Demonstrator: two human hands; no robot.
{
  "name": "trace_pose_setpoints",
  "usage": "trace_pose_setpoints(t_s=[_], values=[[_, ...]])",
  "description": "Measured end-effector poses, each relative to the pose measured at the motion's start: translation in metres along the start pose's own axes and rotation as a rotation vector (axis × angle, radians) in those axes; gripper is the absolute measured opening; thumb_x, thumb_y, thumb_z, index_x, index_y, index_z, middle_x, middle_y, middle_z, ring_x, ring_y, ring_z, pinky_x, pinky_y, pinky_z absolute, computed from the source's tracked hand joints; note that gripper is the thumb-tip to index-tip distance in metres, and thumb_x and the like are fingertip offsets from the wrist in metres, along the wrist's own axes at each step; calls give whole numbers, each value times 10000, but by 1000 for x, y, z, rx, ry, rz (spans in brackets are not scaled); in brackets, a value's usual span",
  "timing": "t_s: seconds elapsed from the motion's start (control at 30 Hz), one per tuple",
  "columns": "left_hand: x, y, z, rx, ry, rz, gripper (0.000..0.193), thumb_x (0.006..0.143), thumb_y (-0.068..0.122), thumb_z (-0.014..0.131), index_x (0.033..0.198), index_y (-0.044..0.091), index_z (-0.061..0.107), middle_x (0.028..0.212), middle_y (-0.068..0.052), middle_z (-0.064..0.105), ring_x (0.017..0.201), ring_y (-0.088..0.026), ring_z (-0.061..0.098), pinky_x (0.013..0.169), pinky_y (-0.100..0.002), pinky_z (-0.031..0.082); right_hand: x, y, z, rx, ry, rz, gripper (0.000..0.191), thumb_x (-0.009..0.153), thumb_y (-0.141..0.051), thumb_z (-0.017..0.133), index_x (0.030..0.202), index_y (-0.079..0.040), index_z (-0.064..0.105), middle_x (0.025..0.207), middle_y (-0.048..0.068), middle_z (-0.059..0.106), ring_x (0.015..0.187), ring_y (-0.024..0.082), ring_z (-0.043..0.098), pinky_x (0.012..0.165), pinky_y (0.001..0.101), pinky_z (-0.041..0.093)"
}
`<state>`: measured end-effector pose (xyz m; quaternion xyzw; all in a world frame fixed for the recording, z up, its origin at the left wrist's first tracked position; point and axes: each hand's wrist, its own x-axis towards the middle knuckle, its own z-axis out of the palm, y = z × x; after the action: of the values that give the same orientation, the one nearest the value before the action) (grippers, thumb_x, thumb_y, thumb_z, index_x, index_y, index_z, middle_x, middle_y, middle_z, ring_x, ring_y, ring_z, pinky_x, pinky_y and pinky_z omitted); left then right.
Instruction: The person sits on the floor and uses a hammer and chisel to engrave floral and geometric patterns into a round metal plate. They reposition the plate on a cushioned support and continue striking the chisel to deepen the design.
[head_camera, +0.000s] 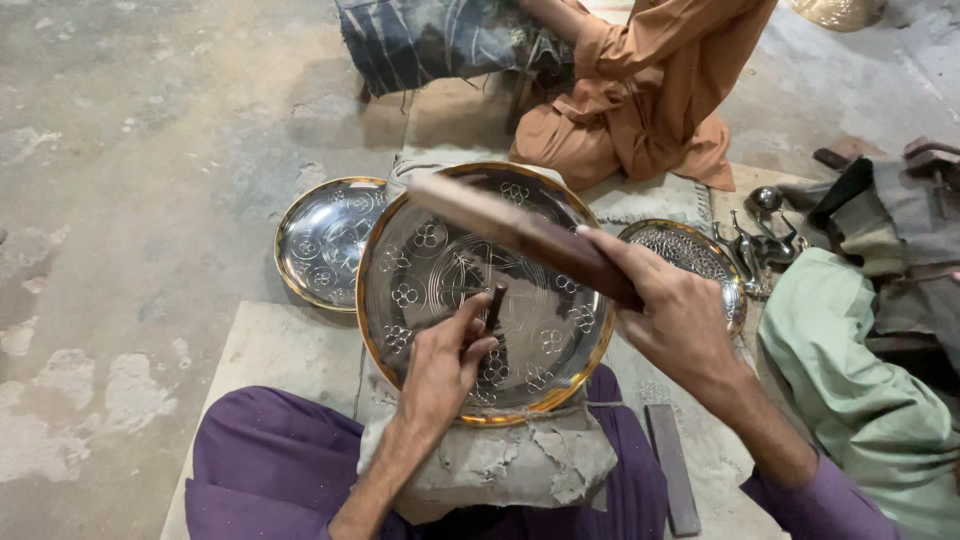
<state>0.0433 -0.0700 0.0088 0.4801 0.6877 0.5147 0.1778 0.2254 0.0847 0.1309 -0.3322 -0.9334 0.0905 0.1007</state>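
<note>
Large round metal tray (440, 260), gold-rimmed, flower motifs engraved, propped tilted on cloth-covered pad (520, 455) over lap. Left hand (440, 365) closed around short dark punch (495, 305); punch tip set against tray face near centre. Right hand (675, 315) clenched on wooden mallet (515, 230), held raised across tray, above punch. Second tray (320, 235) lying flat on floor, left of first, partly overlapped. Third tray (690, 255) seen behind right hand. Flat metal bar (672, 465) on mat by right forearm.

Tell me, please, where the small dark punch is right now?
In the head view, the left hand holds the punch upright on the large plate.
</note>
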Motion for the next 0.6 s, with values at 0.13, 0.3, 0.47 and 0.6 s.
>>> trace_pose_setpoints(t_s=[0.13,0.3,0.47,0.6], values=[[-5,-2,2,-22,76,8,498,859,-23,719,1337,52,600,872,-137,750,801,-197,778,684,-348,641,8,-10,-5,-84,-98,-91,823,804,-39,671,1536,-340,447,1131,25,710,836,260,756,637,437,594],[-10,-3,7,-107,86,-122,509,892,32,705,1379,106,578,829,-109,776,721,-196,771,635,-341,640,13,-19,-13,-53,62,-162,783,781,-66,705,1496,-302,494,1052,53,725,813,288,737,666,440,582],[-17,-5,13,-96,192,-93,530,883,26,737,1379,115,574,829,-102,779,745,-180,790,637,-343,636,17,-31,-19,-419,-124,-205,702,905,-33,629,1501,-371,477,1001,22,711,809,236,742,653,427,583],[-20,-8,15,-143,207,-187,525,880,61,750,1360,102,542,834,-90,758,737,-172,769,640,-325,656,22,-37,-22,-68,117,-336,755,723,-28,682,1437,-222,532,1072,77,713,868,310,718,649,455,557]])
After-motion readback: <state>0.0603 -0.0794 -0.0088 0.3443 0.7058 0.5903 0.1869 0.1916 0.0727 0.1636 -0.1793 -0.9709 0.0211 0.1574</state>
